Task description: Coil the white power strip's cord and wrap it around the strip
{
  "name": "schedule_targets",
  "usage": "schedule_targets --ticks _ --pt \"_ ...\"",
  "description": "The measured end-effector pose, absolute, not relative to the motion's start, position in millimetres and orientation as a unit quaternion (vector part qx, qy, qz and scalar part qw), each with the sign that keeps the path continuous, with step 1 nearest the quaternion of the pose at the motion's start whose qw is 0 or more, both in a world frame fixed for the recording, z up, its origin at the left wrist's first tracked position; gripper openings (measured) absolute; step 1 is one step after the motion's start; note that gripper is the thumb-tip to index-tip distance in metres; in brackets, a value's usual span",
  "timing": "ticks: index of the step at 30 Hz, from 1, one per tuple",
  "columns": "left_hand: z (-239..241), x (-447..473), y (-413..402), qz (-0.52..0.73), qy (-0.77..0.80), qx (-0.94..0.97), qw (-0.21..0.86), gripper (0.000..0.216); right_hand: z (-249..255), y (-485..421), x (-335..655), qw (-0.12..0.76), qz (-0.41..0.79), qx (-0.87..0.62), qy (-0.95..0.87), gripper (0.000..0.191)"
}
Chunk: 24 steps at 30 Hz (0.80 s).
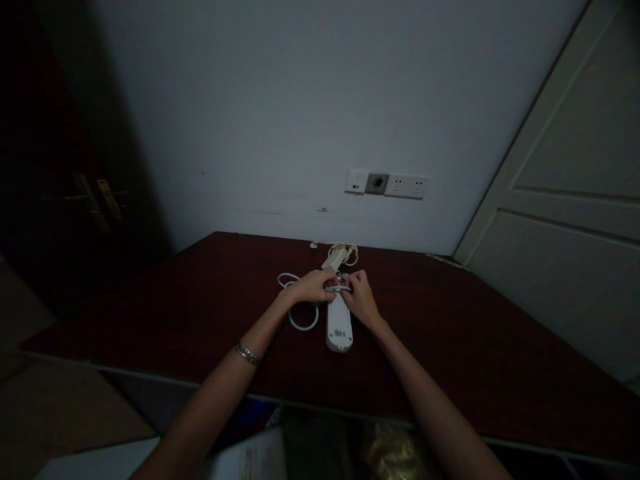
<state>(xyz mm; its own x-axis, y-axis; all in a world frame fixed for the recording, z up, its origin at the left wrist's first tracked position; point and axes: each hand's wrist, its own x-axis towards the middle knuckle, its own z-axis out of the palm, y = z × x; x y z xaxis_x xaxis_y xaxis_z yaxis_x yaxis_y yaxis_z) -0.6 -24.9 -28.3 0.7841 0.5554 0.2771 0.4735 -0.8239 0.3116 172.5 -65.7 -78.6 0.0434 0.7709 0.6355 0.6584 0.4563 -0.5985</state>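
A white power strip (pixel 339 328) lies face down on the dark red table (pixel 450 347), its long side pointing away from me. My left hand (pixel 311 287) and my right hand (pixel 359 297) meet over its far end, both with fingers curled round the white cable (pixel 336 287) wrapped there. A loop of the same cable (pixel 300 320) trails on the table just left of the strip. A bracelet (pixel 247 354) sits on my left wrist.
A second white plug block with a coiled cord (pixel 341 254) lies just beyond my hands. Wall sockets (pixel 388 184) sit on the white wall behind the table. A dark door (pixel 75 200) stands at left, a white door (pixel 575 200) at right. Papers and bags (pixel 320 453) lie below the table's front edge.
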Motion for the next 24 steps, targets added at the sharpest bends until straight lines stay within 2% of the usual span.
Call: schedule_targets --ticks 3,6,13,15,20,22,24 --pt "-30 0 -26 0.17 0.297 0.935 0.097 0.029 -74 -63 178 0.558 0.232 -0.524 -0.601 0.02" --pt "-30 0 -27 0.155 0.294 0.938 0.097 0.026 -68 -60 181 0.554 0.352 -0.519 -0.547 0.033" --pt "-18 -8 -25 0.177 0.244 0.937 0.175 0.016 -58 -62 178 0.524 0.458 -0.485 -0.53 0.041" --pt "-12 -11 -25 0.18 0.271 0.926 0.19 0.016 -55 -64 177 0.513 0.499 -0.462 -0.524 0.042" --pt "-4 -10 -45 0.214 0.538 0.813 0.055 0.028 -51 -69 180 0.485 0.576 -0.39 -0.53 0.037" --pt "-9 -3 -66 0.211 0.579 0.788 0.007 0.033 -51 -70 181 0.489 0.575 -0.395 -0.524 0.035" --pt "-18 5 -88 0.188 0.561 0.807 0.005 0.05 -51 -71 179 0.505 0.56 -0.406 -0.516 0.035"
